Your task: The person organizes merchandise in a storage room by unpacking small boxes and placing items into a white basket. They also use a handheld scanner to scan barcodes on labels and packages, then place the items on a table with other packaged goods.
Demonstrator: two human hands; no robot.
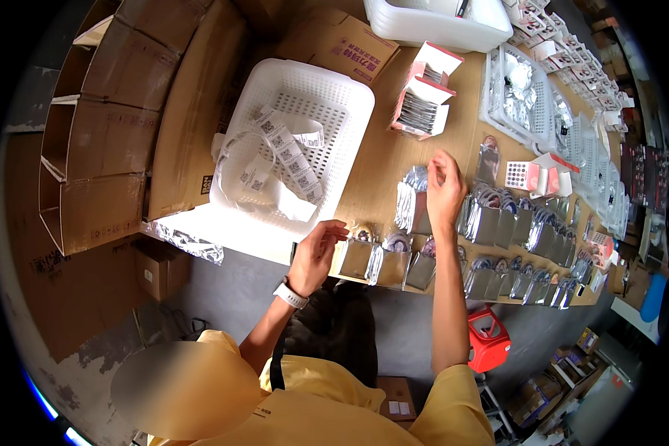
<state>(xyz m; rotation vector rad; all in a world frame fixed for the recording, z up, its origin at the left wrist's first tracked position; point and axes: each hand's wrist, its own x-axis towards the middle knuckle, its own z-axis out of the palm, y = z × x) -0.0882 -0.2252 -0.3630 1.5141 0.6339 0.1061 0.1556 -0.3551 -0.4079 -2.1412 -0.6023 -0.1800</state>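
At the table's near edge, my left hand (314, 259) hovers with its fingers loosely bent and nothing visible in them. Nearest to it is a flat silver packet (355, 260) with a coiled cord showing at its top. My right hand (446, 192) is raised over the table, fingers bent and apart, no object visible in it. Below and beside it stand rows of similar silver packets (494, 223) and a small bundle of them (409, 204). One more packet (488, 160) lies alone farther back.
Left of my hands, a white perforated basket (346, 111) holds strips of printed labels (290, 156). Red-and-white boxes (420, 111) filled with packets stand behind. White bins (442, 30) and clear baskets (498, 104) line the back. Cardboard boxes (111, 141) rise left; a red stool (490, 342) stands below.
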